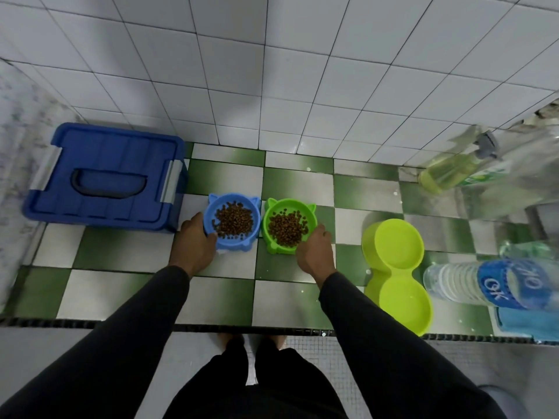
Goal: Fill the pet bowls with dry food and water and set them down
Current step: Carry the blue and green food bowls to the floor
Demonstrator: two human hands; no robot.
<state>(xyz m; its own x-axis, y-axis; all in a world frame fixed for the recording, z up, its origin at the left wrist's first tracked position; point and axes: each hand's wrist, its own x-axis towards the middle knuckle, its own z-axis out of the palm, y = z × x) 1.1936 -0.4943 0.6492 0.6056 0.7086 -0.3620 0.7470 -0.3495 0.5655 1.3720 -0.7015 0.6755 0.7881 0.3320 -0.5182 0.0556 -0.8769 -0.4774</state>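
On the checkered counter (99, 293), the left hand (193, 243) gripped the blue bowl's (232, 221) near-left rim and the right hand (316, 252) the green bowl's (289, 225) near-right rim, both kibble-filled bowls standing just right of the blue box (104, 176).

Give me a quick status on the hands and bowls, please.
Left hand on blue bowl, right hand on green bowl. Both hold kibble, on the counter. Double bowl looks dry. Nothing blocking.

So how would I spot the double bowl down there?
Start at the green-and-white checkered tiled ledge. Right of the two kibble-filled cat-shaped plastic bowls lies the lime-green plastic double bowl. Unlike them, it joins two round basins in one piece and holds no dry food.
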